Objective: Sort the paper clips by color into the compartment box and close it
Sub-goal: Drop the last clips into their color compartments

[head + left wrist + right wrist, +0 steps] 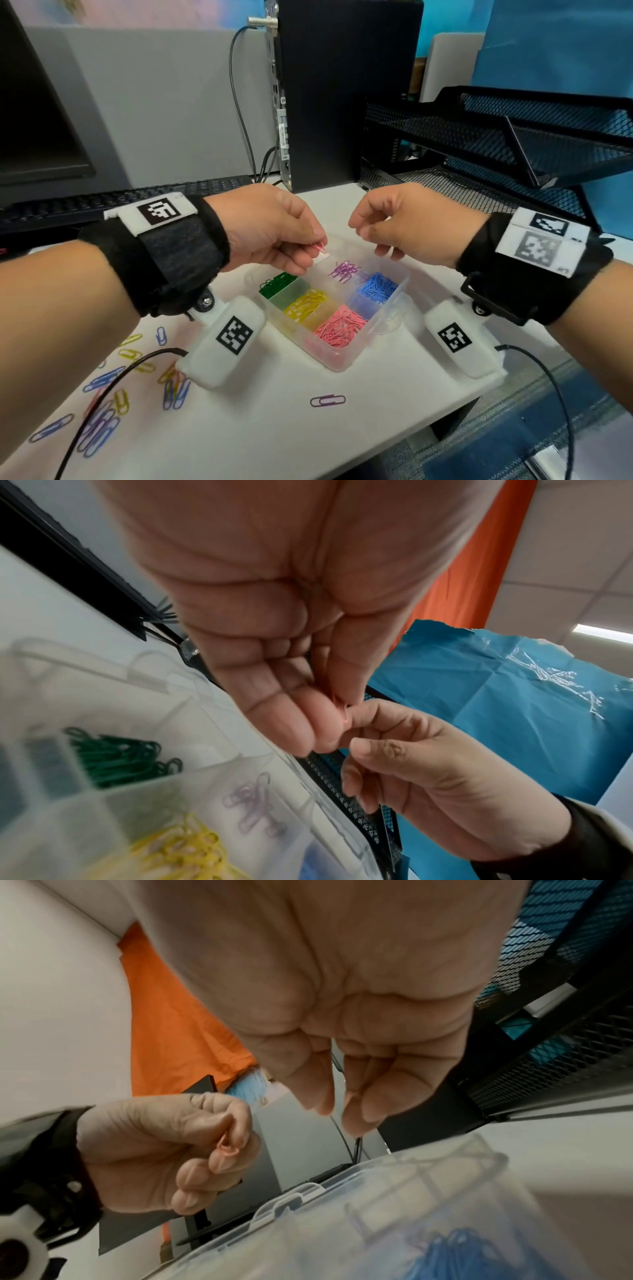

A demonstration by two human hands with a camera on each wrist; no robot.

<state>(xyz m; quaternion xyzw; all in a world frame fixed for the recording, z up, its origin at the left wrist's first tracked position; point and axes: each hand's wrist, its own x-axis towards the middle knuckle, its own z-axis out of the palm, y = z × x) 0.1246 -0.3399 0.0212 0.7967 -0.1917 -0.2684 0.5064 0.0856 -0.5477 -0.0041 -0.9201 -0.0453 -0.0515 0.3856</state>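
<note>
box: clear frosted plastic, smooth, at 6 | clips: glossy coloured coating, smooth | counter: white, matt, smooth | tray: black metal mesh, matt, rough, at 2 | straps: black cloth, matt | mounts: white plastic, matt | cable: black, glossy

Bright, even indoor light; wrist views blurred close up, edges warped.

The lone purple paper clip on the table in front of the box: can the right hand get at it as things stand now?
Probably yes. The right hand holds nothing, and the purple paper clip lies alone on bare table, with nothing over it, in front of the compartment box.
</note>
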